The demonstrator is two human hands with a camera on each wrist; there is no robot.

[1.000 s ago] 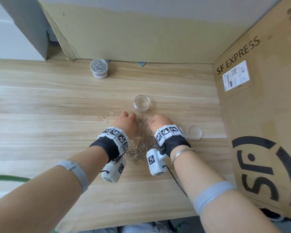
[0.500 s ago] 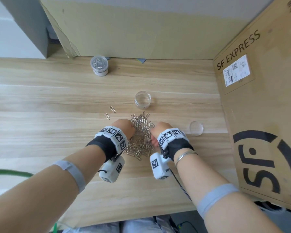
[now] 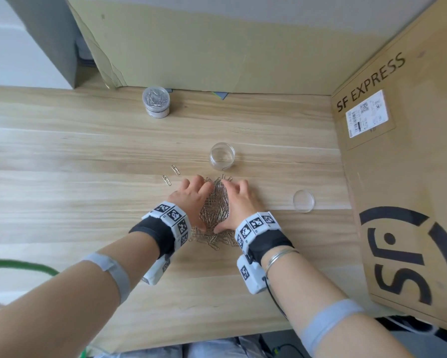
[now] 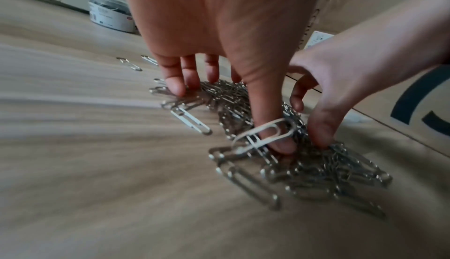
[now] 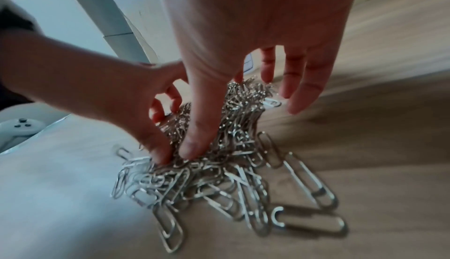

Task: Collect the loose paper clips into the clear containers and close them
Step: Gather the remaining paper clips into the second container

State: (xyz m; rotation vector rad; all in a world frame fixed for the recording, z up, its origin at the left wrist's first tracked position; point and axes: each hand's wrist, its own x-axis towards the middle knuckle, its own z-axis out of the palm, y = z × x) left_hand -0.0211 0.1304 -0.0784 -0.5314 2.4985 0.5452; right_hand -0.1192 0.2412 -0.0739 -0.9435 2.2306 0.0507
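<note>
A pile of silver paper clips (image 3: 214, 210) lies on the wooden table (image 3: 75, 197), squeezed into a narrow heap between my two hands. My left hand (image 3: 192, 200) presses its left side and my right hand (image 3: 240, 202) its right side, fingers extended, thumbs meeting at the near end. In the left wrist view the left thumb digs into the pile (image 4: 316, 172); the right wrist view shows spread right fingers beside the clips (image 5: 219, 176). An empty clear container (image 3: 222, 156) stands open just beyond the pile, with its lid (image 3: 303, 201) lying to the right. Two stray clips (image 3: 171, 174) lie at the far left of the pile.
A closed container full of clips (image 3: 156, 101) stands at the back of the table. A large cardboard box (image 3: 403, 177) walls off the right side and cardboard sheets (image 3: 217, 47) the back. The table's front edge is near my body.
Both hands have stretched their fingers out along the pile and pressed inward. The clips have gone from a loose spread to a narrow heap between the palms.
</note>
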